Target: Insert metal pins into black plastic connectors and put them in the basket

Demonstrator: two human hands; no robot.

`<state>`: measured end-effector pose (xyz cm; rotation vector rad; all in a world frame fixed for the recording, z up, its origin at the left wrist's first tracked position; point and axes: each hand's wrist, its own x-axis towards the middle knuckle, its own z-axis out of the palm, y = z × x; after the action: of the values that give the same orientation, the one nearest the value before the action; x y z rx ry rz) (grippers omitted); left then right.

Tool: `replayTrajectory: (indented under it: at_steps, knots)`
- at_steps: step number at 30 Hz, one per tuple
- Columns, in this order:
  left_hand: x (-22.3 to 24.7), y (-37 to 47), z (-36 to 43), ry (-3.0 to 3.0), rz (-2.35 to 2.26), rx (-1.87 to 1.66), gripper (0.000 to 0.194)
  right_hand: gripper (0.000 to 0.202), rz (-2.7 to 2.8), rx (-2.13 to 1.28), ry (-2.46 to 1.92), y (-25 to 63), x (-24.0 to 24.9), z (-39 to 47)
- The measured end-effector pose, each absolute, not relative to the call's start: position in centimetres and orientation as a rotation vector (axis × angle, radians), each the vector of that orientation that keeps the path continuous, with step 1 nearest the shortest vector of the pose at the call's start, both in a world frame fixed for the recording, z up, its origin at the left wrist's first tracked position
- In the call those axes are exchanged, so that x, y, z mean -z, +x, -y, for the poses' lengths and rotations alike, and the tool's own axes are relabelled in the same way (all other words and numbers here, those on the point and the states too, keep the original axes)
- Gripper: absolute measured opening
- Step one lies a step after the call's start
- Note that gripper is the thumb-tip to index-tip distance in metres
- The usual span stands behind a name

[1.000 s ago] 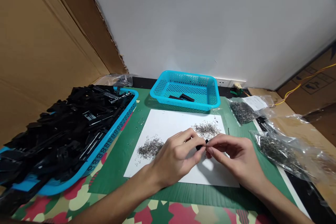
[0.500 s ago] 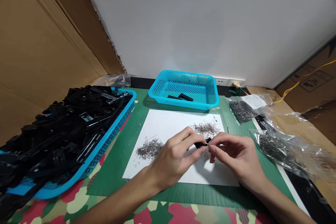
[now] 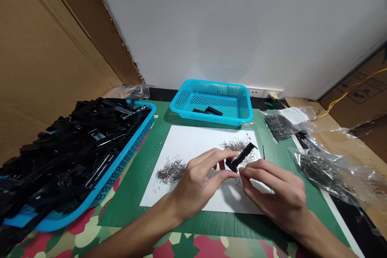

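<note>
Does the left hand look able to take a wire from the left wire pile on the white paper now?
Probably not at once: the left hand has a black part in its grip, though the left wire pile beside it looks mostly uncovered.

Both forearms enter from the lower edge, bare, and converge. The left hand [image 3: 196, 175] holds a pinch grip, index finger [image 3: 222, 155] arched above the extended thumb [image 3: 224, 175]. The right hand [image 3: 276, 191] is positioned opposite, back of hand uppermost, fingers [image 3: 262, 174] bent and pointing inward; its fingertips lie just beside the left thumb's tip.
</note>
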<state>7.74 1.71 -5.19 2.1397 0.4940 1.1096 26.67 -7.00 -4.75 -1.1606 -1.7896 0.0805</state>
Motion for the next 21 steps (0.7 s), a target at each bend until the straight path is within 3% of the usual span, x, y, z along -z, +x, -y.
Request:
replayTrajectory:
  at_steps: [8,21]
  knots:
    - [5.28,7.75,-1.79,2.158,-0.508,-1.084,0.036,0.018,1.890,0.059,-1.165,26.90,5.61,7.38]
    - [5.11,8.04,-1.61,2.023,-0.583,-1.032,0.027,0.014,1.859,-0.137,-1.087,27.38,4.78,7.00]
